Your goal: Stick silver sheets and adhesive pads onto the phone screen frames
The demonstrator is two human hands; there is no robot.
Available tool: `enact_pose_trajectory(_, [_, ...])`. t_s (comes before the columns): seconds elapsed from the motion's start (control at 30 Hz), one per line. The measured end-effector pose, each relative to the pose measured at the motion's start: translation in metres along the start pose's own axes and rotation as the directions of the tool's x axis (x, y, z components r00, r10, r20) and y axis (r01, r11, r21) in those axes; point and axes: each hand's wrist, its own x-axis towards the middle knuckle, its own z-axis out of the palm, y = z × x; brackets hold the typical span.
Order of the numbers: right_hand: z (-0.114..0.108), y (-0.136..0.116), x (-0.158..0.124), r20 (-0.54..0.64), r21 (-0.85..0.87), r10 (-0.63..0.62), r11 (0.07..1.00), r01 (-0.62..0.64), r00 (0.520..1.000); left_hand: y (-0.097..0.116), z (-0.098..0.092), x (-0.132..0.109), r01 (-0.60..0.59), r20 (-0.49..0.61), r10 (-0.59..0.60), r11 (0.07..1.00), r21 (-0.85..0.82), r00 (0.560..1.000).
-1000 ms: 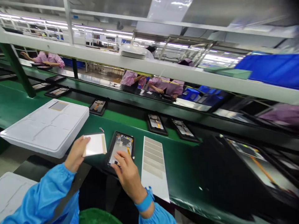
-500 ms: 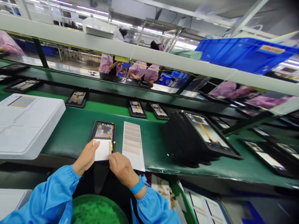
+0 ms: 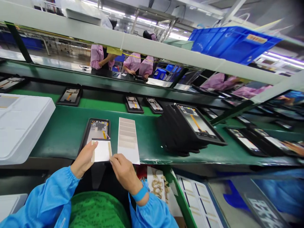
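Observation:
My left hand [image 3: 83,160] grips the left edge of a flat white battery pack [image 3: 102,151] with tan tape strips along its sides. My right hand [image 3: 122,171] pinches the pack's lower right corner. The pack lies over the near end of an open black tablet shell [image 3: 97,129], whose circuit board and orange flex cable show at the far end. The shell rests on the green conveyor belt [image 3: 61,133]. Just right of it lies a white backing sheet [image 3: 127,139] with tan strips.
A white foam tray [image 3: 21,126] sits at the left. A stack of black tablet shells [image 3: 187,129] stands at the right, more shells lie along the belt. A blue bin [image 3: 230,42] is on the upper shelf. People in pink work across the line.
The battery pack went from my left hand alone, held left of the shell, to lying over the shell's near end with both hands on it. My view swung right.

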Motion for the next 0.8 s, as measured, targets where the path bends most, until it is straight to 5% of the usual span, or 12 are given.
enact_pose_trajectory(0.13, [0.010,-0.002,0.001,0.011,-0.116,-0.054,0.992,0.055,0.998,-0.001,0.000,-0.003,-0.011,0.021,0.011,1.000,0.003,1.000])
enact_pose_trajectory(0.23, [0.016,0.004,0.000,-0.016,-0.047,-0.068,0.997,0.067,0.998,0.003,0.001,-0.012,-0.039,0.087,0.035,0.998,0.042,0.996])
enact_pose_trajectory(0.33, [0.013,0.027,-0.003,-0.147,0.170,0.141,0.979,-0.115,0.979,0.008,0.001,-0.022,-0.005,0.218,-0.015,0.996,0.092,0.976])
enact_pose_trajectory(0.37, [0.009,0.039,-0.005,-0.208,0.235,0.279,0.945,-0.229,0.937,0.009,0.000,-0.024,0.027,0.256,-0.052,0.995,0.098,0.965])
enact_pose_trajectory(0.43, [-0.002,0.062,-0.008,-0.335,0.329,0.541,0.834,-0.443,0.771,0.009,-0.004,-0.024,0.097,0.289,-0.117,0.992,0.084,0.950])
enact_pose_trajectory(0.5, [-0.013,0.075,-0.010,-0.440,0.369,0.653,0.757,-0.539,0.616,0.005,-0.007,-0.019,0.139,0.262,-0.145,0.990,0.038,0.954])
enact_pose_trajectory(0.53, [-0.016,0.073,-0.010,-0.464,0.363,0.645,0.764,-0.534,0.607,0.002,-0.008,-0.016,0.154,0.241,-0.152,0.988,0.011,0.959])
enact_pose_trajectory(0.6, [-0.017,0.056,-0.006,-0.431,0.323,0.527,0.848,-0.420,0.732,-0.004,-0.007,-0.008,0.166,0.216,-0.152,0.985,-0.049,0.964])
enact_pose_trajectory(0.7, [-0.008,0.007,0.004,-0.205,0.304,0.207,0.943,-0.139,0.957,-0.013,0.001,-0.002,0.150,0.224,-0.113,0.976,-0.157,0.968])
enact_pose_trajectory(0.8, [-0.001,-0.031,0.014,-0.018,0.235,-0.020,0.972,0.024,1.000,-0.019,0.009,-0.003,0.106,0.204,-0.061,0.969,-0.221,0.977])
